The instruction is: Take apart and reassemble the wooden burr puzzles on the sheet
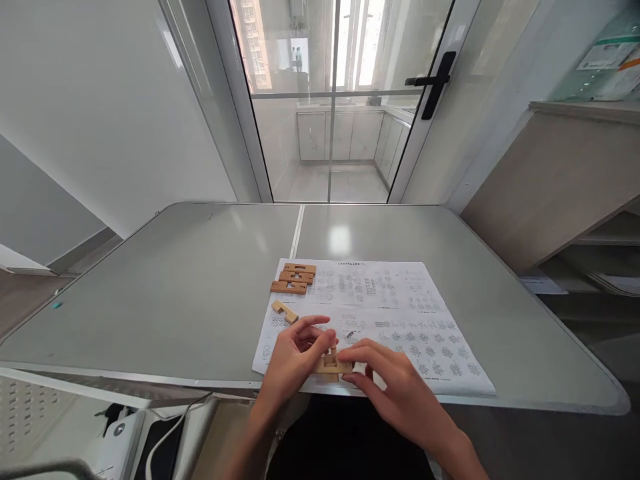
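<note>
Near the table's front edge, my left hand (303, 350) and my right hand (383, 373) hold a small assembly of light wooden puzzle pieces (330, 363) between them. The left thumb and fingers pinch its upright part; the right thumb and fingers grip its right end. My fingers hide some of the joints. Beyond the left hand lies a loose notched wooden puzzle piece (285, 311). Farther back, several darker brown slotted wooden pieces (296, 277) lie side by side. All rest on a printed instruction sheet (345, 313) covered with small diagrams.
The grey table (165, 293) extends to both sides, with a seam (299, 230) behind the sheet. A glass door (330, 133) with a black handle (434, 83) stands beyond it. Shelves (575, 173) are at right. Below the left front edge are a white box (117, 443) and cable (167, 437).
</note>
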`<move>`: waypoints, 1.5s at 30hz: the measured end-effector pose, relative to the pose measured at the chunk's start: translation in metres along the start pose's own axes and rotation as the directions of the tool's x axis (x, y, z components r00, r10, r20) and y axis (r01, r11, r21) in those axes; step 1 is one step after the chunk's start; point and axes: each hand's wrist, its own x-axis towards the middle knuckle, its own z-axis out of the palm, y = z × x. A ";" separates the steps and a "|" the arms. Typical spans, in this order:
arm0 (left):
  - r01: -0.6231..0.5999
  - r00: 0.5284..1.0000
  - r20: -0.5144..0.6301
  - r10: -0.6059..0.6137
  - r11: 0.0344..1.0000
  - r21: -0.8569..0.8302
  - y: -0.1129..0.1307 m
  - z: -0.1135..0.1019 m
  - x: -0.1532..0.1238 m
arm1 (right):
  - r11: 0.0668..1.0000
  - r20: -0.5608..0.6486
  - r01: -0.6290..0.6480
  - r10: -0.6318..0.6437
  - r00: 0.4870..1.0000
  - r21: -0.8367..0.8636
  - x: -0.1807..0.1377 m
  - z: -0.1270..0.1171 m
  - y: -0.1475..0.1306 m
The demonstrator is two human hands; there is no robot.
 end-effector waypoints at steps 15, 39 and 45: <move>0.161 0.987 0.001 -0.161 0.985 -0.057 0.016 -0.049 -0.024 | 0.963 -0.010 0.265 -0.265 0.964 0.055 0.022 0.030 -0.043; -0.039 0.961 -0.227 0.158 0.891 0.452 0.027 -0.051 -0.046 | 0.984 -0.095 0.160 -0.168 0.981 -0.082 0.018 0.058 -0.042; -0.072 0.940 -0.264 0.215 0.883 0.464 0.032 -0.045 -0.051 | 0.970 -0.118 0.201 -0.217 0.969 -0.136 0.017 0.055 -0.043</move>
